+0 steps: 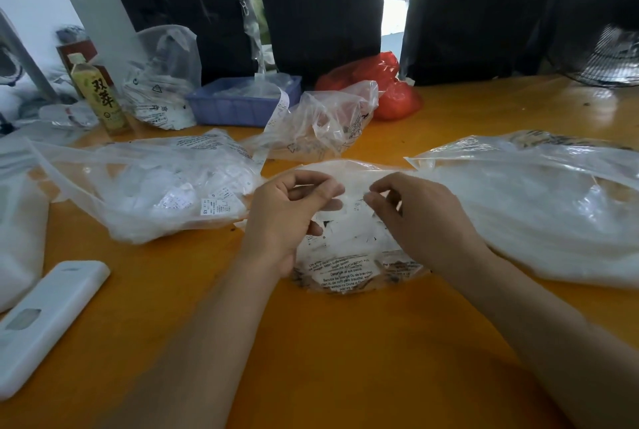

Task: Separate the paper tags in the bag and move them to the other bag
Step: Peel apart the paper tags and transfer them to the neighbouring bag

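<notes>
Scene: a person sits at an orange table [345, 342], seen from a head camera looking down at both hands.
Left hand [288, 217]: fingers curled, thumb and forefinger pinching something thin and pale, apparently a tag or film, over the middle bag.
Right hand [415, 217]: fingers curled, fingertips pinching the same pale material from the other side; the two pinches sit close together.
Middle bag [349, 269]: clear plastic with printed text, lying near the table's front edge, directly under and between the hands.
Tags [352, 207]: thin white slips, blurred; they seem to lie inside the middle bag's mouth at the fingertips. Exact count cannot be told.
Left bag [155, 193]: clear, holding white tags, just left of the left hand toward the table's left edge.
Right bag [539, 207]: large, clear, white contents, just right of the right hand toward the right edge.
Risk, tearing: pulling the pinches apart fast could likely rip a paper tag.
Risk, sticking: static or clinging film may keep tags paired, so two go over as one.
Risk, mix-up: with bags on both sides, a tag could land in the wrong one.
Risk, slipping: a loose tag may slide off the front edge.
</notes>
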The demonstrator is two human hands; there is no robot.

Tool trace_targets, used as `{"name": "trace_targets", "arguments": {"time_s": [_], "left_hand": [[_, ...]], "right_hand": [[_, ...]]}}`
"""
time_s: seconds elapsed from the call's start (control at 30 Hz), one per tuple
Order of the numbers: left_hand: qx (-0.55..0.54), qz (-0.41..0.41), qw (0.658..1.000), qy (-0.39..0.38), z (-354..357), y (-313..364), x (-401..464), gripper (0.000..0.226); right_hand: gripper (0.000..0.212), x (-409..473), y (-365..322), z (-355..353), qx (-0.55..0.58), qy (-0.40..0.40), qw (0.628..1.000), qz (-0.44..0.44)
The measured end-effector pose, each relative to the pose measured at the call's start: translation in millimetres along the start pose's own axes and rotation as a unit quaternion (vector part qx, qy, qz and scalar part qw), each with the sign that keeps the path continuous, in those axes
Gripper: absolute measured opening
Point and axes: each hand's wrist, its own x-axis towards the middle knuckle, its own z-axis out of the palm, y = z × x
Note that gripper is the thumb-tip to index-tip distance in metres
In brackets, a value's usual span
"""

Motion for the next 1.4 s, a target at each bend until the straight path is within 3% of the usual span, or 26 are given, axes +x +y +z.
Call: {"name": "trace_targets", "arguments": {"time_s": [0.1,0.2,0.27,0.5,0.8,1.03,1.23,1.4], "left_hand": [[-0.034,-0.019,0.999,0.003,-1,1,1,0.008],[-0.088,-0.032,0.996,0.002,-1,1,2,0.01],[-0.124,-0.041,0.991,0.004,-1,1,2,0.014],[-0.209,-0.067,0.975,0.031,-1,-1,7,0.014],[-0.187,-0.062,0.98,0.021,1,-4,5,0.023],[-0.17,-0.053,0.984,-0.014,3,-5,3,0.029],[-0.161,-0.05,0.985,-0.033,4,-6,2,0.031],[-0.157,-0.046,0.986,-0.043,5,-7,3,0.028]], "right_hand": [[0.051,1,1,6,-0.054,-0.074,0.995,0.05],[0.028,2,1,8,-0.04,-0.093,0.993,0.061],[0.01,2,2,4,0.017,-0.052,0.997,0.048],[0.007,-6,-5,-12,0.241,0.077,0.967,0.006],[0.036,-1,1,-12,0.268,0.126,0.953,0.062],[0.006,-2,-2,-15,0.31,0.121,0.941,0.061],[0.007,-3,-6,-19,0.337,0.104,0.934,0.053],[0.008,-4,-5,-17,0.29,0.115,0.95,0.026]]}}
